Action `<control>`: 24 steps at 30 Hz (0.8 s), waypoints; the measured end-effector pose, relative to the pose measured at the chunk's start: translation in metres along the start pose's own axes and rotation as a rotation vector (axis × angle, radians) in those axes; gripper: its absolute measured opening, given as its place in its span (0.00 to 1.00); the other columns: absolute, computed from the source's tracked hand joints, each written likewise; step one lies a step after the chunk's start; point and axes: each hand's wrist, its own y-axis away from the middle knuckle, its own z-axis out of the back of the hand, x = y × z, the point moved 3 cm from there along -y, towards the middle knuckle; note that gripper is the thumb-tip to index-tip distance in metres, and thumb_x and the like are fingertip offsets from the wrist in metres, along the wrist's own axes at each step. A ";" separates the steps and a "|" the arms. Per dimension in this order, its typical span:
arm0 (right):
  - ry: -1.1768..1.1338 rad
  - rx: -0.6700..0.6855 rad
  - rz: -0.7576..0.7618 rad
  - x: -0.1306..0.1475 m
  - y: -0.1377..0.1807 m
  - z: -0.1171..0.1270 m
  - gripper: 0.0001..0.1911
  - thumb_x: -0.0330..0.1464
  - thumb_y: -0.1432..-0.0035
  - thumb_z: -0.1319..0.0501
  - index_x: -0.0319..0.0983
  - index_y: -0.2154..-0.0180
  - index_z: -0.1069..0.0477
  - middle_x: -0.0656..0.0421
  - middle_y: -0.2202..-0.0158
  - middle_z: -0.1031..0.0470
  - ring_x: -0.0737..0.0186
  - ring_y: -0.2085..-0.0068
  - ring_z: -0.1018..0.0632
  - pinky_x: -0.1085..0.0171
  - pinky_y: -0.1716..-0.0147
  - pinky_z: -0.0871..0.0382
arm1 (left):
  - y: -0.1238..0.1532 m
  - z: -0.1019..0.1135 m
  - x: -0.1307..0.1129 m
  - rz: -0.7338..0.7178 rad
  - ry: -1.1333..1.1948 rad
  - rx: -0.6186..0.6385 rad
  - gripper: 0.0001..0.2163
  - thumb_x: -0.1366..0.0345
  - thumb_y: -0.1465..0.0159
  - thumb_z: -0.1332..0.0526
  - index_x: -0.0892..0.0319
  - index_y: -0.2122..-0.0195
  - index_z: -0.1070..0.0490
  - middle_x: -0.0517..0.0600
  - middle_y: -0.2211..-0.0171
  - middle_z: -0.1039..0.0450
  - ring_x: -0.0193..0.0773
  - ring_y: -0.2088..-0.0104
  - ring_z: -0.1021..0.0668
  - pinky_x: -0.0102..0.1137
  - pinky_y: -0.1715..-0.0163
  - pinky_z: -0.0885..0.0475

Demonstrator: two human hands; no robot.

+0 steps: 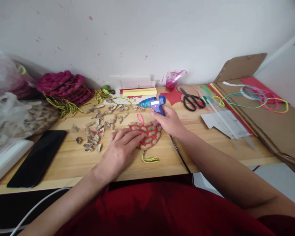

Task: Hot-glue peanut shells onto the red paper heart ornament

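Note:
A blue hot glue gun with a small red light is gripped in my right hand, its nozzle pointing left. It is held above the far edge of a round red piece covered with rows of peanut shells. My left hand lies over the left side of this piece, fingers stretched out and fingertips at the shells; what is under them is hidden. A pink loop sticks out at the piece's far side, and a yellow-green tassel hangs from its near side.
Loose peanut shells are scattered at left, beside a black phone. Scissors, a stained cup and magenta pieces stand farther back. Cardboard lies right. A black cord runs over the table edge.

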 end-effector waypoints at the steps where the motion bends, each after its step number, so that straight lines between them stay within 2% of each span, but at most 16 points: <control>1: 0.000 0.000 -0.001 0.000 0.000 0.000 0.11 0.41 0.42 0.33 0.42 0.64 0.29 0.63 0.77 0.27 0.61 0.77 0.23 0.63 0.78 0.32 | -0.001 -0.001 -0.002 -0.008 -0.015 0.007 0.18 0.74 0.30 0.40 0.57 0.40 0.27 0.54 0.42 0.22 0.50 0.44 0.26 0.46 0.47 0.32; 5: 0.015 -0.003 0.018 -0.003 -0.002 0.000 0.10 0.41 0.41 0.34 0.42 0.64 0.29 0.63 0.76 0.27 0.62 0.77 0.24 0.63 0.77 0.32 | -0.004 -0.004 -0.008 -0.028 -0.049 -0.001 0.17 0.67 0.29 0.37 0.56 0.40 0.26 0.53 0.42 0.22 0.50 0.42 0.26 0.46 0.45 0.35; 18: 0.020 -0.002 0.011 -0.007 -0.002 0.001 0.10 0.41 0.40 0.35 0.43 0.65 0.29 0.65 0.78 0.27 0.62 0.76 0.23 0.64 0.75 0.30 | -0.010 -0.005 -0.012 -0.092 -0.060 -0.042 0.11 0.62 0.29 0.38 0.59 0.48 0.23 0.54 0.52 0.17 0.52 0.51 0.20 0.47 0.49 0.36; 24: 0.030 0.011 0.008 -0.008 -0.002 0.001 0.10 0.42 0.39 0.35 0.42 0.64 0.28 0.64 0.78 0.26 0.61 0.76 0.23 0.64 0.75 0.31 | -0.012 -0.006 -0.012 -0.112 -0.072 -0.041 0.11 0.59 0.28 0.40 0.58 0.50 0.23 0.55 0.51 0.17 0.53 0.50 0.21 0.48 0.48 0.36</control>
